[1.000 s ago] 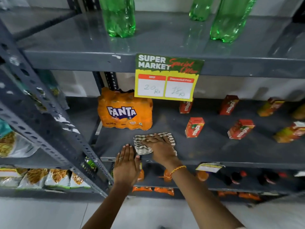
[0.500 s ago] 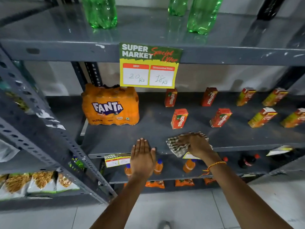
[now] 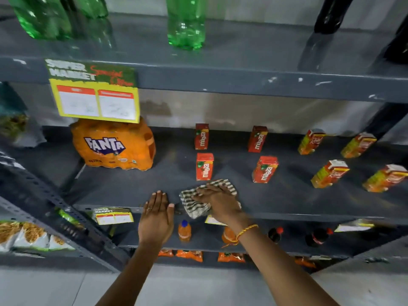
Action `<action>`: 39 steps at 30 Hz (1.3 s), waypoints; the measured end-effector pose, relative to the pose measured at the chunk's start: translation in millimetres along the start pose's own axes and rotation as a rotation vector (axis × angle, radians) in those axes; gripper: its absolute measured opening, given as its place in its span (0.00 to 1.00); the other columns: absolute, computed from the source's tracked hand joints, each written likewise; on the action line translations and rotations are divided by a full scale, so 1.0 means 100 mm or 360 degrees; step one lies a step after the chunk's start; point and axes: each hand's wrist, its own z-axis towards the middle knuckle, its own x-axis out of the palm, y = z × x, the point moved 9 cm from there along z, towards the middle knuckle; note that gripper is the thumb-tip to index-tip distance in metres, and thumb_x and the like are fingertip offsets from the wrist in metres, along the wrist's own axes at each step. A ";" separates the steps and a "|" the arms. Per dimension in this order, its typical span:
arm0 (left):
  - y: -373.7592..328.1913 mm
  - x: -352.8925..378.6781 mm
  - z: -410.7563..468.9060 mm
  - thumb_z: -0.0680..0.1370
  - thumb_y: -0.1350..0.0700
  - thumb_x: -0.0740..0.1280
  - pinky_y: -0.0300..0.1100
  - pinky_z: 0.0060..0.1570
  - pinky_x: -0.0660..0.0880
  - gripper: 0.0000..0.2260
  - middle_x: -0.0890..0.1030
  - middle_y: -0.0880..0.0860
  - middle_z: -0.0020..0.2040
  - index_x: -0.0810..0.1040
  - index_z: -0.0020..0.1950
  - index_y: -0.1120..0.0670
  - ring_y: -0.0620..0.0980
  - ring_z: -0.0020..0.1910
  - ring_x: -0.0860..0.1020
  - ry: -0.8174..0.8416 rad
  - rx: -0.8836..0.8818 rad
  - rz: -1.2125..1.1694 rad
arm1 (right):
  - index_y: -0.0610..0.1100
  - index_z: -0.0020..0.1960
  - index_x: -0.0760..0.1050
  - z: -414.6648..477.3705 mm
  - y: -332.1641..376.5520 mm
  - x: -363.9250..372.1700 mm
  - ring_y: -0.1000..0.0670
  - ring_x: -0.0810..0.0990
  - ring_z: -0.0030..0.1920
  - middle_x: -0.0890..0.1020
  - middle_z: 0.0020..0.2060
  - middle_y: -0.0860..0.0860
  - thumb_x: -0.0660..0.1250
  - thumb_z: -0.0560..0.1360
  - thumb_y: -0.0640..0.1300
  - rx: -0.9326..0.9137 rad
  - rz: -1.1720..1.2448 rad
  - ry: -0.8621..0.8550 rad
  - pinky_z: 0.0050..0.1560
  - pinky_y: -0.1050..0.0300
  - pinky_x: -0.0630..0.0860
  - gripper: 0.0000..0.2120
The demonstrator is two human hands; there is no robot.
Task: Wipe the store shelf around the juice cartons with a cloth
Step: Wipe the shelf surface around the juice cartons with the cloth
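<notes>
Along the front lip of the middle shelf (image 3: 287, 195), the right hand (image 3: 217, 200) lies flat on a checked cloth (image 3: 194, 205), fingers spread and palm down, pressing the fabric to the grey metal rather than gripping it, which looks like the way to drag dust along with an even push. Part of the cloth hangs over the shelf edge. The left hand (image 3: 157, 217) sits just at nine o'clock of the cloth, empty, fingers straight and laid on the edge, probably as a brace while the person leans in.

The juice cartons stand apart in loose rows, leaving bare lanes a cloth can pass through. The nearest red carton (image 3: 204, 166) is at twelve o'clock of the cloth, close to its far edge; I cannot tell whether they touch. A second red carton (image 3: 264, 169) stands at two o'clock, with two more behind and yellow-and-red cartons (image 3: 329, 173) farther towards three o'clock. The orange Fanta pack (image 3: 114, 146) fills the ten o'clock side.

I judge the wiping to be mid-way: the cartons are light and upright, so a careless sweep between them could tip one
</notes>
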 end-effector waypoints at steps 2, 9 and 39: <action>-0.22 0.08 -0.07 0.81 0.46 0.41 0.58 0.59 0.69 0.31 0.78 0.64 0.60 0.76 0.59 0.66 0.62 0.61 0.74 -0.0005 -0.0035 -0.0020 | 0.56 0.69 0.69 -0.20 -0.31 -0.07 0.51 0.60 0.75 0.68 0.73 0.57 0.58 0.75 0.33 0.0043 0.0022 0.0001 0.77 0.55 0.50 0.27; -0.67 0.29 -0.12 0.78 0.47 0.42 0.56 0.67 0.60 0.30 0.71 0.65 0.66 0.70 0.65 0.66 0.61 0.67 0.67 0.0073 -0.0157 -0.0020 | 0.54 0.62 0.77 -0.79 -1.13 -0.43 0.51 0.72 0.69 0.77 0.66 0.54 0.63 0.73 0.36 0.0196 0.0136 -0.0110 0.73 0.58 0.64 0.22; -1.74 0.56 -0.22 0.75 0.44 0.35 0.46 0.71 0.50 0.34 0.69 0.56 0.70 0.68 0.69 0.58 0.52 0.71 0.62 0.0162 0.0188 0.0003 | 0.54 0.56 0.81 -1.49 -1.97 -0.86 0.50 0.76 0.65 0.81 0.61 0.55 0.66 0.71 0.33 0.0438 0.0023 -0.0304 0.69 0.54 0.69 0.21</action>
